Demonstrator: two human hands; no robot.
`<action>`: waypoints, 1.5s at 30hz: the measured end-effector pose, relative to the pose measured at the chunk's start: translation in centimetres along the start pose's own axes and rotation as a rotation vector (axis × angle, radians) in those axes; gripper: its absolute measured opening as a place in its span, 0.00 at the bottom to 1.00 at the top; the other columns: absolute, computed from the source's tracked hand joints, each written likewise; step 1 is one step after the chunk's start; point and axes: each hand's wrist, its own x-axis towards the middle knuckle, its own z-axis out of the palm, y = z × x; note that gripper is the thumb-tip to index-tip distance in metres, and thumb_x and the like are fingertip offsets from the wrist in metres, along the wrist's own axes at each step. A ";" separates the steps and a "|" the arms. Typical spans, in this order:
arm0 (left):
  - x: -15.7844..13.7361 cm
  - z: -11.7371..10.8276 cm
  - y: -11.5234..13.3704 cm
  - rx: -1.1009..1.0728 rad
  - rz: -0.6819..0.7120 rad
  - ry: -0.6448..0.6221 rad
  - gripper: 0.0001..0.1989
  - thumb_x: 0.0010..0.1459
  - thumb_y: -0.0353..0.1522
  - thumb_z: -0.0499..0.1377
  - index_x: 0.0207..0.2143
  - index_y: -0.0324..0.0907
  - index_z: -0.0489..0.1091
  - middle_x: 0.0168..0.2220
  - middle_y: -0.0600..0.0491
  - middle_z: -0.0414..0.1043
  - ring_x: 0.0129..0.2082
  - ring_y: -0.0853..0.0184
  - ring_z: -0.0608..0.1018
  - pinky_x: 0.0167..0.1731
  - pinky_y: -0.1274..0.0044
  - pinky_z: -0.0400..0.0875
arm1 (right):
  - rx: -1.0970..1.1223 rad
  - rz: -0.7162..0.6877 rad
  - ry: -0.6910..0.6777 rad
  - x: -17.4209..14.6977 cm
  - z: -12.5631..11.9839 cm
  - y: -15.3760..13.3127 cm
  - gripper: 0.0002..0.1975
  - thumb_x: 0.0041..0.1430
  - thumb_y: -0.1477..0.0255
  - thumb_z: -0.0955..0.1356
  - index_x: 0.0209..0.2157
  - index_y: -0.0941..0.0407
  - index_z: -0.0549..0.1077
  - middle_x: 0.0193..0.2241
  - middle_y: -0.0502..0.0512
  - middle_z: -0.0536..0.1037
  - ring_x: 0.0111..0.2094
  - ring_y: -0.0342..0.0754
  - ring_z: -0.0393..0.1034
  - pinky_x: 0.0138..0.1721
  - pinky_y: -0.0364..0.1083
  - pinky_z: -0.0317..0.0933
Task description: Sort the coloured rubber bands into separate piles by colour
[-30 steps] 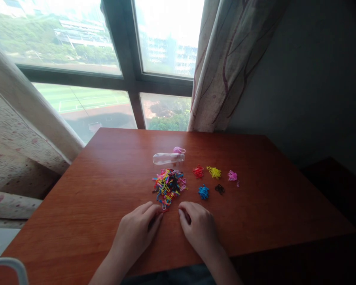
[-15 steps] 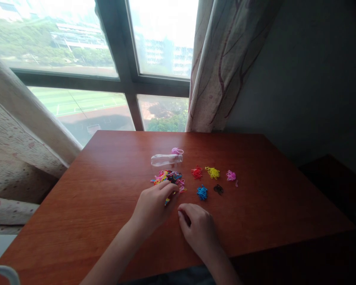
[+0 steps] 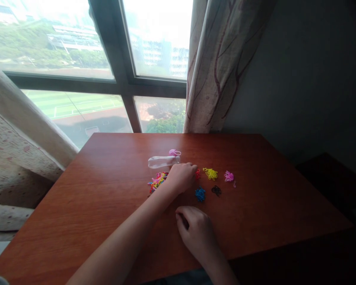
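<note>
My left hand (image 3: pixel 183 176) reaches over the table with its fingers closed at the pile of red rubber bands (image 3: pixel 198 174), partly covering it. Whatever its fingertips hold is hidden. Beneath and left of that wrist lies a mixed heap of coloured rubber bands (image 3: pixel 158 182). My right hand (image 3: pixel 195 225) rests near the front, thumb and fingertips curled together; I cannot make out anything between them. Small sorted piles lie to the right: yellow bands (image 3: pixel 211 173), pink bands (image 3: pixel 228 176), blue bands (image 3: pixel 200 194) and black bands (image 3: pixel 216 190).
A clear plastic bottle (image 3: pixel 161 162) lies on its side behind the heap, with a pink looped cap (image 3: pixel 174 152) beside it. The brown wooden table (image 3: pixel 269 198) ends at a window (image 3: pixel 124 87) with curtains (image 3: pixel 210 79) on both sides.
My left hand has moved from the mixed heap, forward and right, to the red pile. My right hand has stayed in place. The view has shifted slightly.
</note>
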 end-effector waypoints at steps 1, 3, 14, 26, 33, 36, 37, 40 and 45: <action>-0.2 0.0 0.1 -0.006 0.006 0.003 0.07 0.59 0.31 0.56 0.35 0.41 0.74 0.35 0.45 0.77 0.33 0.60 0.79 0.32 0.74 0.68 | 0.003 0.005 -0.004 0.0 0.0 0.0 0.09 0.59 0.80 0.64 0.33 0.53 0.74 0.29 0.49 0.77 0.32 0.46 0.71 0.34 0.42 0.56; -0.9 -0.3 0.2 -0.019 0.019 0.019 0.07 0.59 0.31 0.56 0.36 0.41 0.74 0.35 0.46 0.77 0.34 0.60 0.79 0.32 0.74 0.69 | 0.006 0.013 -0.012 0.0 0.0 0.0 0.09 0.59 0.80 0.64 0.33 0.53 0.73 0.29 0.49 0.77 0.32 0.46 0.71 0.34 0.42 0.55; -9.8 -1.2 -1.7 -0.250 0.010 0.263 0.09 0.63 0.31 0.52 0.39 0.44 0.73 0.36 0.52 0.78 0.34 0.68 0.78 0.33 0.79 0.69 | -0.032 -0.013 -0.006 0.1 -0.1 -0.1 0.09 0.60 0.79 0.63 0.33 0.53 0.74 0.30 0.50 0.78 0.33 0.46 0.72 0.35 0.42 0.57; -17.7 1.7 -4.1 -0.333 -0.197 0.298 0.08 0.63 0.31 0.53 0.38 0.45 0.72 0.33 0.54 0.77 0.31 0.68 0.78 0.32 0.79 0.70 | -0.095 0.023 -0.009 0.4 0.0 -0.4 0.08 0.61 0.78 0.64 0.33 0.53 0.74 0.28 0.48 0.77 0.30 0.45 0.71 0.32 0.42 0.55; -17.7 1.8 -3.8 -0.250 -0.213 0.244 0.09 0.62 0.32 0.53 0.38 0.45 0.73 0.34 0.54 0.78 0.32 0.66 0.79 0.33 0.77 0.71 | -0.110 -0.014 -0.032 1.0 0.8 -1.8 0.05 0.60 0.76 0.67 0.32 0.52 0.72 0.28 0.47 0.77 0.30 0.45 0.71 0.31 0.42 0.53; -17.6 1.7 -3.7 -0.252 -0.216 0.259 0.08 0.62 0.32 0.53 0.38 0.45 0.73 0.35 0.53 0.78 0.32 0.66 0.80 0.33 0.78 0.72 | -0.129 -0.004 -0.037 1.1 1.4 -2.5 0.05 0.59 0.73 0.70 0.29 0.52 0.71 0.26 0.47 0.76 0.29 0.45 0.71 0.30 0.42 0.52; -17.6 1.7 -3.7 -0.254 -0.216 0.259 0.08 0.62 0.32 0.53 0.38 0.45 0.73 0.35 0.53 0.78 0.32 0.66 0.80 0.33 0.78 0.72 | -0.137 0.005 -0.036 1.1 1.5 -2.7 0.06 0.59 0.72 0.71 0.29 0.52 0.71 0.26 0.47 0.76 0.29 0.45 0.71 0.30 0.42 0.52; -17.6 1.6 -3.7 -0.252 -0.215 0.247 0.08 0.62 0.32 0.53 0.37 0.46 0.73 0.34 0.53 0.78 0.32 0.66 0.80 0.32 0.78 0.71 | -0.153 0.038 -0.032 1.3 1.9 -3.0 0.06 0.58 0.71 0.72 0.30 0.52 0.71 0.26 0.47 0.76 0.28 0.45 0.70 0.29 0.43 0.51; -17.4 1.5 -3.6 -0.233 -0.223 0.226 0.09 0.62 0.32 0.53 0.38 0.46 0.73 0.34 0.54 0.78 0.32 0.66 0.80 0.33 0.78 0.71 | -0.162 0.034 -0.027 1.5 2.2 -3.0 0.05 0.60 0.76 0.69 0.31 0.52 0.71 0.27 0.48 0.77 0.29 0.46 0.71 0.30 0.43 0.51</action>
